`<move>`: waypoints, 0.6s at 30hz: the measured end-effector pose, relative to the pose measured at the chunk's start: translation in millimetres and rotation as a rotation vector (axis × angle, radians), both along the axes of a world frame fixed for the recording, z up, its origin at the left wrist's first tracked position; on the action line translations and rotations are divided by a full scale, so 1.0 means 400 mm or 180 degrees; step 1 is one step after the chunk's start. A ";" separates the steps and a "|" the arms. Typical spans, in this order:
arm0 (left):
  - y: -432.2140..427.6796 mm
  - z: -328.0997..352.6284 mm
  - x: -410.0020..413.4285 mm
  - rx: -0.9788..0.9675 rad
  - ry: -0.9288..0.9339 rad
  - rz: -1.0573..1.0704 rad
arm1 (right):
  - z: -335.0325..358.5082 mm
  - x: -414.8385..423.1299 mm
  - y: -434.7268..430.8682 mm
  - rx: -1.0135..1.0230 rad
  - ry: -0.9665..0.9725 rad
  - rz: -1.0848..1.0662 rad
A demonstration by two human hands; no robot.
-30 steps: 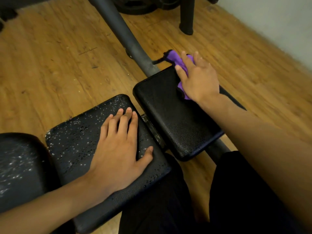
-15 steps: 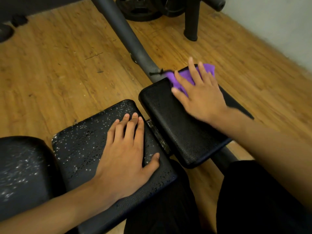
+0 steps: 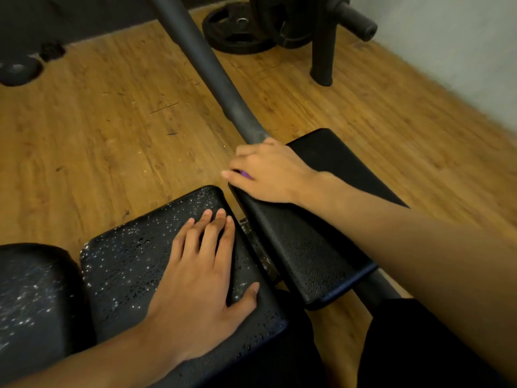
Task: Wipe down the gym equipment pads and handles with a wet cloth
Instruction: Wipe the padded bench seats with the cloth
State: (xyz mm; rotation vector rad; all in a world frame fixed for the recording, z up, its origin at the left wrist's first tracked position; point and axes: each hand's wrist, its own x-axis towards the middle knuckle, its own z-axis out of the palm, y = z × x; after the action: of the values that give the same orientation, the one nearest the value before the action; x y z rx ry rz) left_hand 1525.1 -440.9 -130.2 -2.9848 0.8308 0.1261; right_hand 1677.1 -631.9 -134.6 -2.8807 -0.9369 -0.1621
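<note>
Trousers (image 3: 419,345): black, nearest the cam, below both forearms.
L hand (image 3: 195,281): palm down on the mid pad. Fingers straight and close together, thumb splayed to the side. Grasps nothing.
Mid pad (image 3: 126,261): black, under the L palm, beaded w/ water drops left of and beyond the fingertips.
Far-L pad (image 3: 28,298): black, well left of the L fingers, also spotted w/ drops.
R pad (image 3: 307,247): black, tilted, just right of the L fingertips w/ a narrow gap between. R forearm crosses above it.
R hand (image 3: 268,175): on the R pad's far-left corner, fingers bent down over the edge. Blurred.
Cloth (image 3: 246,175): purple, only a sliver shows, between R thumb and fingers. Looks pinched there against the pad corner; rest hidden under the hand.
Frame tube (image 3: 207,65): dark metal, starts right at the R knuckles and slants away up-left.
Floor (image 3: 112,121): wood planks, beyond both sets of fingertips.
Weight plate (image 3: 237,32): black, flat on the floor, far past the R fingers, beside the tube.
Stand (image 3: 324,51): black post w/ a peg, right of the plate.
Wall (image 3: 447,37): pale, far right.
</note>
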 end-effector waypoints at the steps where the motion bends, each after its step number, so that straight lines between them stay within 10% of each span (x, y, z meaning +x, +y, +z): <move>1: 0.000 0.001 0.002 0.0013 -0.0007 -0.0007 | 0.002 0.008 -0.031 0.0067 -0.0005 -0.0009; 9: -0.003 -0.002 0.008 -0.0069 -0.0007 -0.0002 | 0.013 0.074 -0.159 -0.0182 -0.0003 -0.1238; 18: 0.006 -0.006 0.009 -0.0146 0.0060 -0.0001 | 0.016 0.051 -0.049 0.0007 0.0481 -0.0487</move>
State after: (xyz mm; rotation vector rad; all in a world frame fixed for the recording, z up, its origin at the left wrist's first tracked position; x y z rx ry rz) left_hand 1528.8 -438.6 -132.5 -3.0308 0.8478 0.1374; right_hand 1697.7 -651.4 -128.1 -2.9127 -0.6907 0.0422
